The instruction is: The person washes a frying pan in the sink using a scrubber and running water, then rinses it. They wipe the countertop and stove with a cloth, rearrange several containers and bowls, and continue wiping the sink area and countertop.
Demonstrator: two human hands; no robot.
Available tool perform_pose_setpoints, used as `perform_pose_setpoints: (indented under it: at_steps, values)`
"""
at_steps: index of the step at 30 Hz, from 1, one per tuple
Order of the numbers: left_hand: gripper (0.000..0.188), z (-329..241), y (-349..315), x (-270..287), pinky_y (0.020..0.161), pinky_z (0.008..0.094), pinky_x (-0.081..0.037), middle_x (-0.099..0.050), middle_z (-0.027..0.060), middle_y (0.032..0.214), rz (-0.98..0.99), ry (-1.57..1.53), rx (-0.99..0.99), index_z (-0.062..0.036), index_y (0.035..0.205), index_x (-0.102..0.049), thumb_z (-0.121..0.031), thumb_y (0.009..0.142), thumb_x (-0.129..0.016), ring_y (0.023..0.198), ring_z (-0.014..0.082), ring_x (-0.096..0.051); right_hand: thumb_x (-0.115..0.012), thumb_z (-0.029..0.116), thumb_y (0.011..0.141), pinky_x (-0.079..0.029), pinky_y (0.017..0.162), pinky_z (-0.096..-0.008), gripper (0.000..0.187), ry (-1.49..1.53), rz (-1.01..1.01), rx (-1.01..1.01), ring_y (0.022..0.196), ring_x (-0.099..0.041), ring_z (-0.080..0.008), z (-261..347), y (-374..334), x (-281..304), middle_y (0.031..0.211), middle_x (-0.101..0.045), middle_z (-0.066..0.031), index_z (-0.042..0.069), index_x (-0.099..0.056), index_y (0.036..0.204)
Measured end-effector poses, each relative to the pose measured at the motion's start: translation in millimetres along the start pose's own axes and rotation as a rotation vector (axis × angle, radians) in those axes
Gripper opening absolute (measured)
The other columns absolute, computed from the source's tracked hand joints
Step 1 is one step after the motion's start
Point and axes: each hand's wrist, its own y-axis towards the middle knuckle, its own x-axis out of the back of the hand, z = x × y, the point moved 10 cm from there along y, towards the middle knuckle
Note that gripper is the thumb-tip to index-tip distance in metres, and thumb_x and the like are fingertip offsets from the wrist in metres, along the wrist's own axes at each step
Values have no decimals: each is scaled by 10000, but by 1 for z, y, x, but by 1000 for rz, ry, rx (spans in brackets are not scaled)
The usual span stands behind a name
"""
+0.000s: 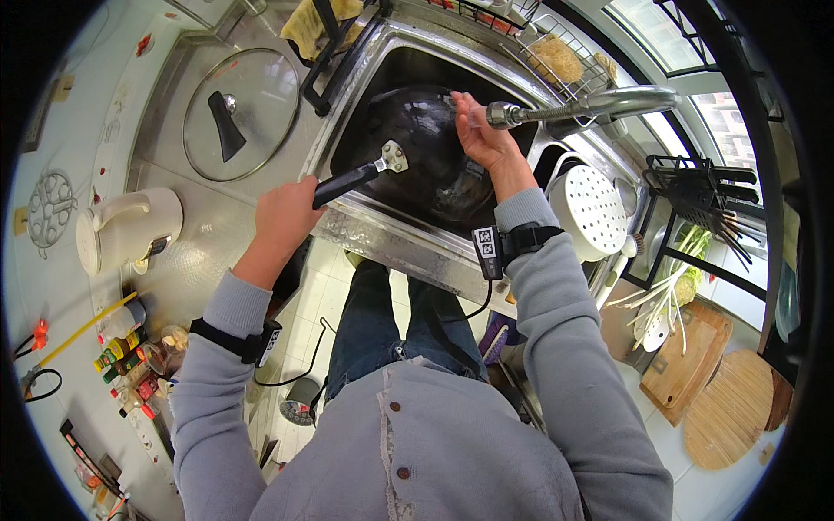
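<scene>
- Holding the black handle [346,183] of a big dark pan [426,148], the left hand [285,215] has its fingers wrapped tight around the end of it.
- The pan sits inside the metal sink [382,230], near the top middle of the frame.
- The right hand [485,137] is down in the pan with its fingers bent and pressed against the dark inside; I cannot tell if it pinches anything.
- The silver tap [591,106] reaches in from the upper right, and its end is just beside the right hand.
- A round glass lid [241,113] with a black knob lies flat on the counter in the upper left.
- A white kettle [126,227] stands at the left of the frame.
- A white bowl with holes [595,208] sits to the right of the sink.
- Wooden boards [695,365] lie at the lower right.
</scene>
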Motion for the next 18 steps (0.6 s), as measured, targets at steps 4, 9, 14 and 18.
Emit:
perform_pose_setpoints:
  at_steps: [4, 9, 14, 18]
  values:
    - [269, 7, 1, -5, 647, 441, -501, -665, 118, 756, 15, -42, 18, -111, 925, -611, -279, 752, -731, 739, 327, -652, -577, 98, 935, -598, 735, -273, 313, -39, -137, 97, 874, -673, -160, 8, -13, 11, 1045, -654, -98, -20, -536, 1222]
    - [281, 14, 9, -5, 653, 446, -503, -663, 121, 759, 26, -40, 27, -106, 922, -621, -291, 745, -736, 741, 333, -650, -628, 48, 883, -558, 861, -269, 441, -281, -41, 87, 983, -650, -193, 20, -29, -8, 1143, -630, -116, -28, -483, 1292]
    - [279, 11, 24, 4, 658, 451, -504, -662, 130, 770, 68, -44, 9, -99, 901, -635, -300, 739, -741, 753, 339, -647, -618, 96, 904, -526, 948, -307, 504, -344, -33, 51, 1110, -604, -227, 23, -45, -8, 1265, -569, -141, -16, -421, 1354]
    - [288, 4, 33, 17, 670, 450, -506, -666, 129, 786, 86, -54, -17, -90, 898, -647, -308, 734, -741, 767, 335, -649, -579, 143, 939, -537, 880, -309, 351, -825, -170, -77, 991, -653, -197, 25, -63, 0, 1122, -651, -123, -31, -547, 1242]
